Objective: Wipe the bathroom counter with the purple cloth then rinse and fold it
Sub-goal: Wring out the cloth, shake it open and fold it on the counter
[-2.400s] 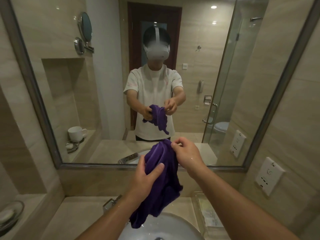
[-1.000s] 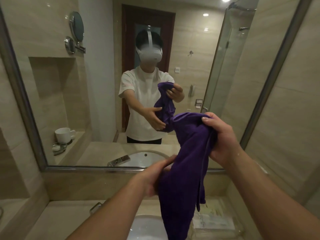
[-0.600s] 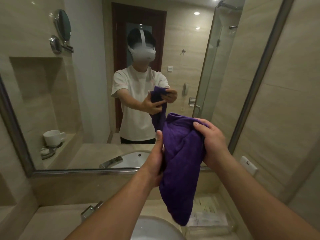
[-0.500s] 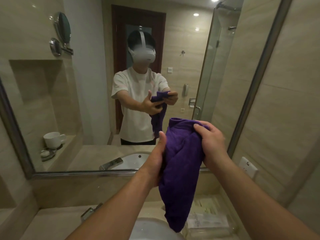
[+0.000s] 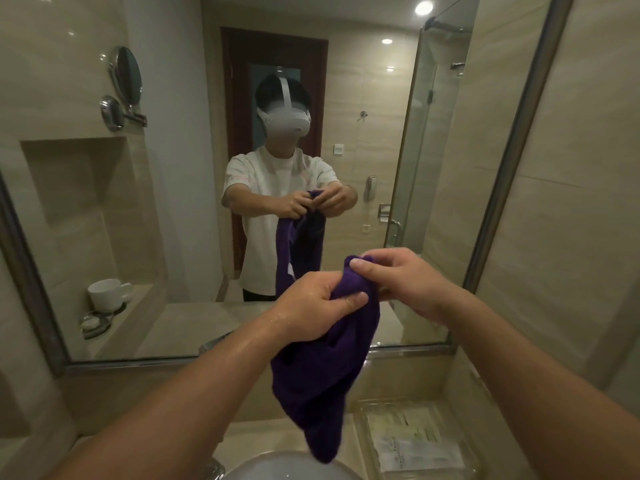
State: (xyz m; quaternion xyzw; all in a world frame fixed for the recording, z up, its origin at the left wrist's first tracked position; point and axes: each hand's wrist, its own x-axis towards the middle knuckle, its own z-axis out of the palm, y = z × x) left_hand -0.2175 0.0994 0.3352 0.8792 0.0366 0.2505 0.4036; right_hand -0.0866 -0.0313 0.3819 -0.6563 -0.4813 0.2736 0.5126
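Tiled bathroom, mirror (image 5: pixel 104 188) ahead. Left hand (image 5: pixel 313 306) and right hand (image 5: pixel 401 282), both clenched on the cloth (image 5: pixel 318 375), hold it bunched above the sink (image 5: pixel 277 469) at 6 o'clock. Wiping and rinsing seem done; folding remains.

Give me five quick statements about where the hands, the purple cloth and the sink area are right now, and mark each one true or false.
1. Both hands grip the purple cloth near its top. True: left hand and right hand bunch it together.
2. The cloth lies flat on the counter. False: it hangs in the air above the sink.
3. A white cup shows in the mirror. True.
4. The clear tray sits left of the sink. False: it is to the right.
5. The cloth is neatly folded. False: it hangs bunched and crumpled.
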